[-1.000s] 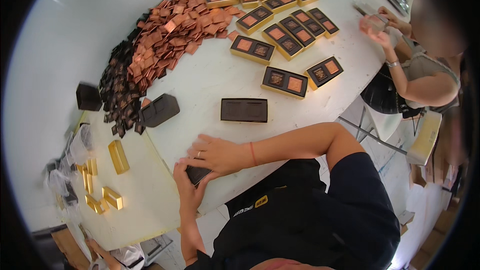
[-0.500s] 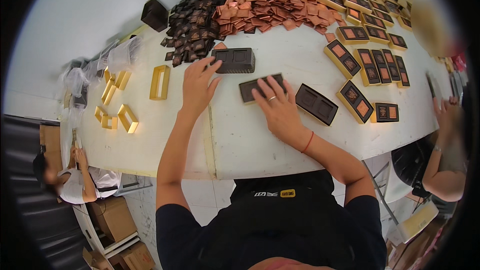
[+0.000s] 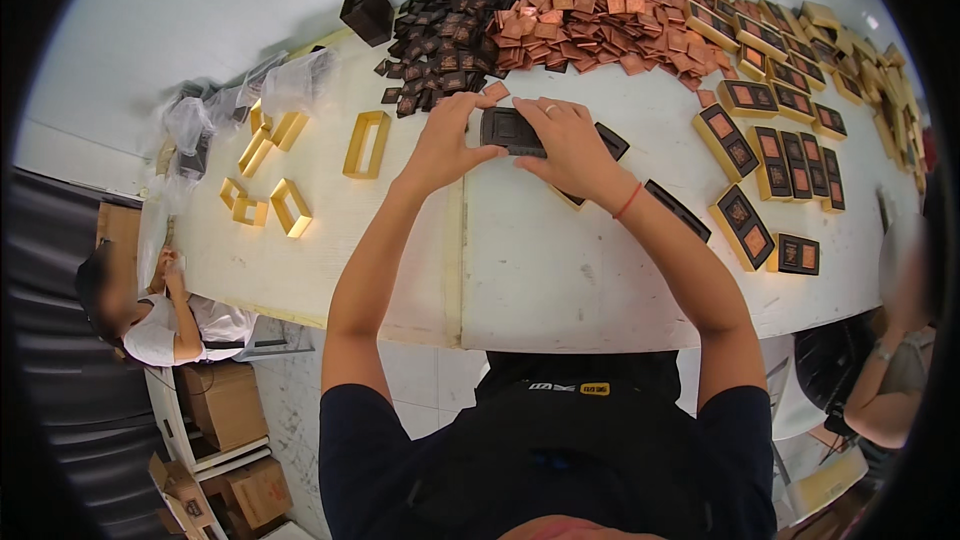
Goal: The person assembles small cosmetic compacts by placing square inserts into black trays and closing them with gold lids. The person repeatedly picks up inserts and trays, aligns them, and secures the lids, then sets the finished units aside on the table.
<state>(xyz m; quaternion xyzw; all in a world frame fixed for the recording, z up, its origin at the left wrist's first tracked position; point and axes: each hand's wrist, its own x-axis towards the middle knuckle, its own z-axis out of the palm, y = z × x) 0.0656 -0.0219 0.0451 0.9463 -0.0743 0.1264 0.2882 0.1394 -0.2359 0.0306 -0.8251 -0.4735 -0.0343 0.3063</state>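
Upper centre of frame: left hand (image 3: 447,138) and right hand (image 3: 570,145) grip a dark tray (image 3: 512,130) between them above the white table (image 3: 540,260), just below the heap of brown packets (image 3: 600,15).

dark brown tray (image 3: 511,130), copper squares (image 3: 610,20), gold frames (image 3: 366,144)

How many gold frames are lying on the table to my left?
5, though clear bags may hide more. One large gold frame nearest the left hand, two by the clear bags, and two near the table's edge.
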